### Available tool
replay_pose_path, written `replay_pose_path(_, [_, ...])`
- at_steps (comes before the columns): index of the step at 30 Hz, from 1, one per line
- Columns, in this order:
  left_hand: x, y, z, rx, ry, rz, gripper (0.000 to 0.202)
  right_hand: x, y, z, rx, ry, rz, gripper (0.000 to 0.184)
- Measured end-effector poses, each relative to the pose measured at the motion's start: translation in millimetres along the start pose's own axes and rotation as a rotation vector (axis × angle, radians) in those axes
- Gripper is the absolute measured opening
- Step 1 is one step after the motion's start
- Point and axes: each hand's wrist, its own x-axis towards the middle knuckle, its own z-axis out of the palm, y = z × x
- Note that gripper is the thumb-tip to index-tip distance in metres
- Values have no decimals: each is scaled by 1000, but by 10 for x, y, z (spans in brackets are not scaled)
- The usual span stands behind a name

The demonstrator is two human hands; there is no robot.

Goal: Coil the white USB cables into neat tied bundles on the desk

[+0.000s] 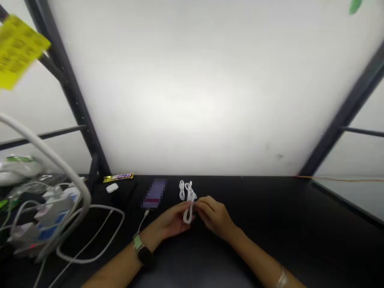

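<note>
Head view, looking forward and down onto a black tabletop (270, 212). Centre: a white cable bundle (189, 200) gathered into narrow loops, its long axis running straight away from the person, from the hands toward the far table edge. Its lowest loop hangs just below the hands. A second white loop (181, 190) lies just left of the bundle's far end; whether it belongs to the same length cannot be told.

Left hand (171, 222), entering from lower left with a smartwatch (144, 252) on the wrist: fingers nearly closed around the bundle's near part. Right hand (214, 218), entering from lower right: fingers curled and pinched onto the bundle at about the same place. The bundle sits between the hands, marginally nearer the left.

Left of the hands: a blurred phone (154, 194) with a thin white lead (141, 224) at its near end, a gold-wrapped snack bar (118, 178) and a small white object (112, 187). Far left: a looped white cord (90, 256) and a thick white tube (45, 148). Behind: a black metal frame (69, 92) before a white panel (195, 100).
</note>
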Motion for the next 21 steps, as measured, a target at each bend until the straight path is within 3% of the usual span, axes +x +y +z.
replay_pose_path(6, [-28, 23, 43, -92, -28, -150, 17, 26, 39, -45, -93, 15, -186, 25])
replay_pose_path(14, [-39, 51, 68, -116, -16, -210, 17, 10, 82, -60, -124, 0, -243, 30])
replay_pose_path(21, [-21, 69, 35, -78, -18, -276, 18, 28, 101, -69, -131, 7, -274, 23])
